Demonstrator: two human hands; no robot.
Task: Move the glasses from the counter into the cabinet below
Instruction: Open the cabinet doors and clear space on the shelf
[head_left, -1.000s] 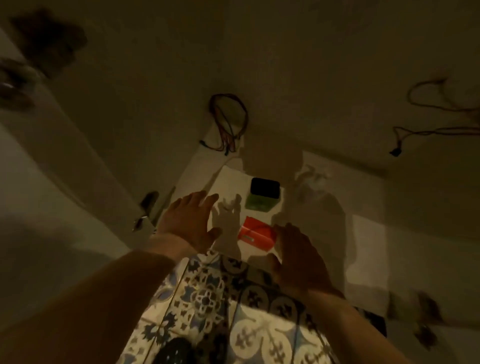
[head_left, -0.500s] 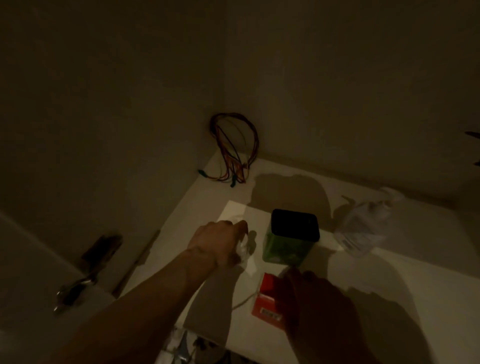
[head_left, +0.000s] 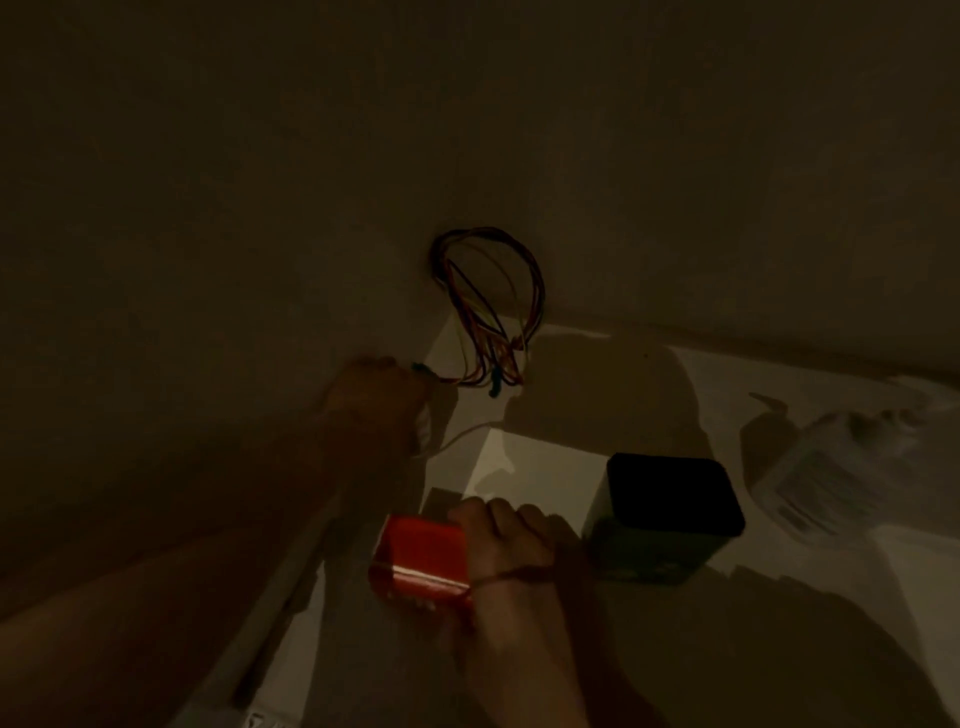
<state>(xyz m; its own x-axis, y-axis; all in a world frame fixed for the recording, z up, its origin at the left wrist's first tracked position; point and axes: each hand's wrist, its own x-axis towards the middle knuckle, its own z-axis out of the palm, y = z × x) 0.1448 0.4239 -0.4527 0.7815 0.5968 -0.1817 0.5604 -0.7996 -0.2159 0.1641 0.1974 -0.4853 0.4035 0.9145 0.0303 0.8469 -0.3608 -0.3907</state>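
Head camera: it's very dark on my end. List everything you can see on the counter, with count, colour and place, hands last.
glass: one, clear, hard to make out, in the left hand
box: one, red, front of counter, against the right hand
canister: one, green with black lid, right of the box
spray bottle: one, clear, far right, lying down
wires: one bundle, multicoloured, back corner
counter: one, white
left hand: grips the glass
right hand: beside the box

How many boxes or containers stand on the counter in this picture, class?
2: a red box at the near edge beside the right hand, and a green container with a black lid right of it. The dark may hide others.
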